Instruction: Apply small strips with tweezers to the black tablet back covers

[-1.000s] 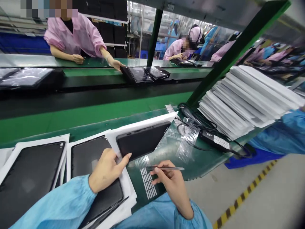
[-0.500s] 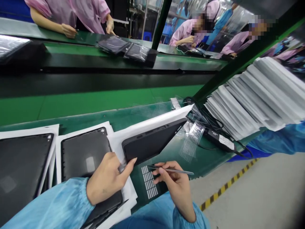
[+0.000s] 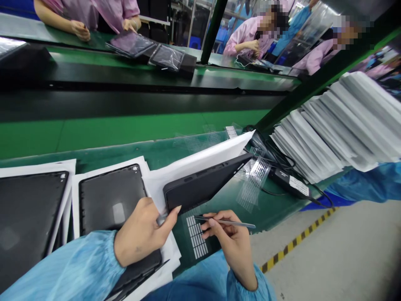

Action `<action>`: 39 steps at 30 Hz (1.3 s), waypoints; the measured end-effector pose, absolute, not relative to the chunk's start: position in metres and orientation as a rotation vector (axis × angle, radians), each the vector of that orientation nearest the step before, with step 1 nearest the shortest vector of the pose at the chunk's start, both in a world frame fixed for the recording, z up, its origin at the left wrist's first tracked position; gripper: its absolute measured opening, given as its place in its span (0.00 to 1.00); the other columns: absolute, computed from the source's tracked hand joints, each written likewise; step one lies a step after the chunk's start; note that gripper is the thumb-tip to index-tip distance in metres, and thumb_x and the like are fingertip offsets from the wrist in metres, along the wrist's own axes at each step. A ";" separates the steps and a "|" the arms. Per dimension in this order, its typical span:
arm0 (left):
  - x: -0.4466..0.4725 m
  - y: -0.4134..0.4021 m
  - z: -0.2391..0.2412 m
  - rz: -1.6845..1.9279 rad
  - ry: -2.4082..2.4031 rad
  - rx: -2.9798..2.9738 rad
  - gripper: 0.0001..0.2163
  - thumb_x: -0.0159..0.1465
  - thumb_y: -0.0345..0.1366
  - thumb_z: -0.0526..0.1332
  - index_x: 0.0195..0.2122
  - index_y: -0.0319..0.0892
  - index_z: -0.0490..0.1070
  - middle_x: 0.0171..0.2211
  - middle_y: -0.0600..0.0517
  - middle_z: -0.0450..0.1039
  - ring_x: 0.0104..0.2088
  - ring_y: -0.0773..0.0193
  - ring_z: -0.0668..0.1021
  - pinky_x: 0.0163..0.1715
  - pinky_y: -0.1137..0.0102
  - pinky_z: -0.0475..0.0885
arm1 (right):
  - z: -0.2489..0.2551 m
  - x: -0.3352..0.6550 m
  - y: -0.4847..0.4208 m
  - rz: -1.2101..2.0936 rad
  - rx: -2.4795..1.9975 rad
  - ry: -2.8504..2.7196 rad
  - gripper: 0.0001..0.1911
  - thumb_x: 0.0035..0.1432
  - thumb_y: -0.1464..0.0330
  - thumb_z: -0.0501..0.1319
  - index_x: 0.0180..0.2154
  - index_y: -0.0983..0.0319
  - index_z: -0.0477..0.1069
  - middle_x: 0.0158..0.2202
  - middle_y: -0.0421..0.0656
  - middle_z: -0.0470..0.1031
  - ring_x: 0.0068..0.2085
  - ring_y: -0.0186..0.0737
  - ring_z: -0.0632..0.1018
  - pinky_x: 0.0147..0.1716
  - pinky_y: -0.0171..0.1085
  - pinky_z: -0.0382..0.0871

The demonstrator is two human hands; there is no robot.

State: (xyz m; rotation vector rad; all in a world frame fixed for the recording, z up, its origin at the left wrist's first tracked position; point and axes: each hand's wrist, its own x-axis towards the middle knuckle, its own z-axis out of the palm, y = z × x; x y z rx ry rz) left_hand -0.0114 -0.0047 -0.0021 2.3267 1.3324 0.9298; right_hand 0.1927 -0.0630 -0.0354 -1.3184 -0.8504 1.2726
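Note:
My left hand (image 3: 145,236) is closed, thumb in front, on the near end of a black tablet shell (image 3: 203,184), which is tilted up on edge. Behind that shell stands a white sheet or sleeve (image 3: 200,152). A pair of tweezers (image 3: 241,224) lies between the thumb and fingers of my right hand (image 3: 233,242). Their tips point left, at the upper part of a clear sheet of small silver-white labels (image 3: 197,242); whether they touch it I cannot tell. Below my left forearm, another black tablet shell (image 3: 109,196) lies on white paper, with a pale rectangle on it.
At the far left lies a further black shell (image 3: 28,213). Label strips (image 3: 255,179), cables and a black power adapter (image 3: 290,182) occupy the right side. A stack of white sleeves (image 3: 338,121) leans beyond them. Co-workers in pink sit across the green line, with wrapped tablets (image 3: 167,57).
The tilted shell and its white sheet have shifted slightly right and up. My right hand with the tweezers has barely moved. Across the line, wrapped tablets and a co-worker's hands appear farther left.

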 end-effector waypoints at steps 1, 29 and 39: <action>-0.011 -0.005 -0.002 0.931 1.328 2.327 0.16 0.62 0.36 0.57 0.17 0.42 0.66 0.13 0.55 0.64 0.18 0.63 0.72 0.22 0.69 0.68 | -0.035 0.192 -0.063 1.273 -1.323 -0.853 0.09 0.54 0.66 0.66 0.31 0.62 0.66 0.32 0.45 0.79 0.26 0.40 0.80 0.24 0.37 0.78; -0.012 -0.003 -0.003 0.945 1.274 2.226 0.15 0.61 0.38 0.56 0.16 0.45 0.66 0.13 0.55 0.65 0.18 0.64 0.72 0.24 0.70 0.73 | -0.039 0.184 -0.052 0.712 -1.520 -0.761 0.13 0.52 0.64 0.67 0.32 0.62 0.64 0.21 0.41 0.77 0.20 0.36 0.77 0.20 0.32 0.71; -0.012 -0.003 -0.005 0.920 1.273 2.186 0.13 0.60 0.38 0.56 0.19 0.45 0.69 0.14 0.54 0.66 0.21 0.62 0.74 0.29 0.68 0.74 | -0.037 0.188 -0.050 0.758 -1.530 -0.812 0.12 0.53 0.65 0.66 0.31 0.62 0.64 0.22 0.41 0.77 0.19 0.35 0.75 0.20 0.32 0.70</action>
